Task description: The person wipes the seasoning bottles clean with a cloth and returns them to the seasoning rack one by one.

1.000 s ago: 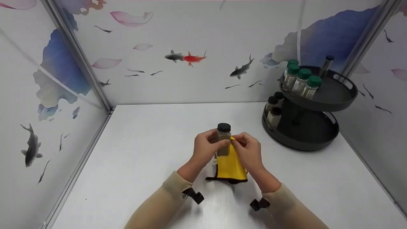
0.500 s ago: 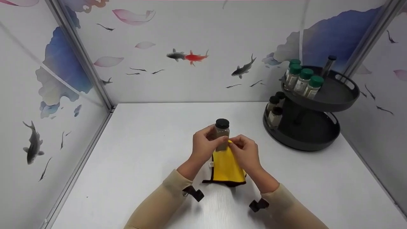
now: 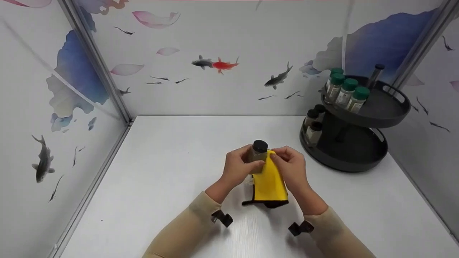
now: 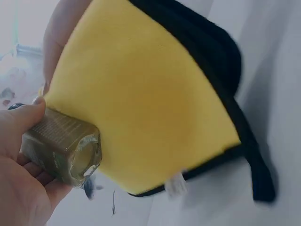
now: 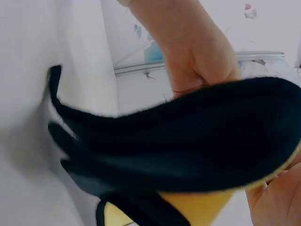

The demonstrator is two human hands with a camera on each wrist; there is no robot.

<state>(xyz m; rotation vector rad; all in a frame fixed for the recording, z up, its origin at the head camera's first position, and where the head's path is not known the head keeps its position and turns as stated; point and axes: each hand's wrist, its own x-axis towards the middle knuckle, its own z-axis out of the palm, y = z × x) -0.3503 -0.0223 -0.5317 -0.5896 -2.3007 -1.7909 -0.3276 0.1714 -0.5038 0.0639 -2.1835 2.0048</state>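
Observation:
A clear spice jar (image 3: 257,156) with a black lid and brownish contents is held up over the table in my left hand (image 3: 238,166), thumb across its front. The left wrist view shows the square glass base of the jar (image 4: 82,153) and printed text on its side. My right hand (image 3: 292,166) pinches the top of a yellow cloth (image 3: 269,184) with dark edging, right beside the jar. The cloth hangs down, its lower edge close over the table. Its dark reverse side (image 5: 188,136) fills much of the right wrist view. A white tag (image 4: 176,184) shows at its edge.
At the back right stands a black two-tier turntable rack (image 3: 344,163). Several green-lidded jars (image 3: 347,92) and a slim dark-capped container (image 3: 375,77) sit on its upper tier; black-lidded jars (image 3: 314,132) stand on the lower one. Patterned white walls enclose the white table (image 3: 161,161).
The jar rises slightly, then comes back down and right, now tilted. The cloth's pinched top shifts up and right with my right hand. The whole head view shifts a little.

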